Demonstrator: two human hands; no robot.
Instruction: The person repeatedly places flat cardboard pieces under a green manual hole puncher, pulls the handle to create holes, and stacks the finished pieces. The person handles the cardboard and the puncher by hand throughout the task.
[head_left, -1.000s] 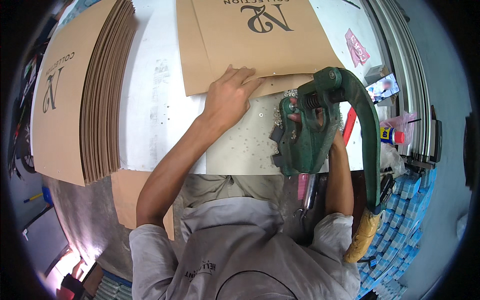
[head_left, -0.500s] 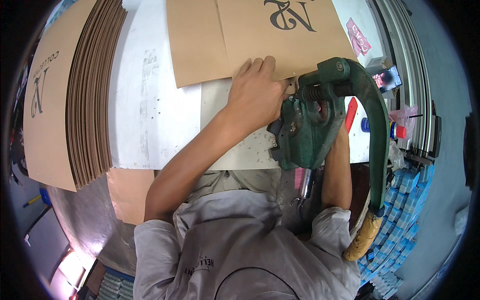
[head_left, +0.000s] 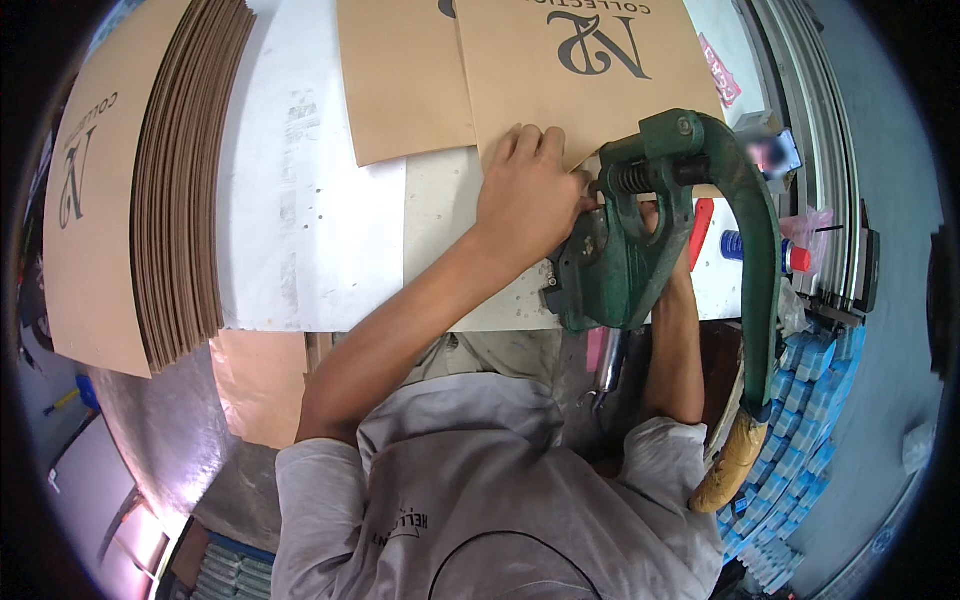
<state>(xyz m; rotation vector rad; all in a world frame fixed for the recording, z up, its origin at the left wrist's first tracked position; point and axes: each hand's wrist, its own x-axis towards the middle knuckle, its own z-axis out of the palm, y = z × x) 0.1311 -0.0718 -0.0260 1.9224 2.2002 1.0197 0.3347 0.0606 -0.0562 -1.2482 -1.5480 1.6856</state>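
The left hand point(head_left: 530, 195) is laid flat on a brown card sheet point(head_left: 580, 80), with the fingers spread a little and pressed down. Nothing is gripped by it; the sheet is only held still. The sheet lies on the white table point(head_left: 310, 230), and its near edge is pushed up to the green press point(head_left: 625, 250). A second brown sheet point(head_left: 400, 80) is seen just beside it, on the left, partly under it.

The right hand point(head_left: 668, 225) is mostly hidden behind the press. It cannot be told if it is open or closed, or if anything is held by it. Only the forearm is seen, coming up beside the press.

A long green handle point(head_left: 755, 250) curves from the top of the press down to a tan grip point(head_left: 728, 465) near the person's right side. It is not touched by either hand.

For this step to be done well, the sheet should be kept flat and still, and its edge should be slid straight into the mouth of the press. Fingers should be kept away from the part that comes down. The sheet should not be let to tip or twist, or the mark may land in the wrong spot.

A tall stack of brown sheets point(head_left: 170, 190) is piled at the left, well apart from the hands. A red tool point(head_left: 700, 225) and a blue bottle point(head_left: 755, 248) lie just behind the press.
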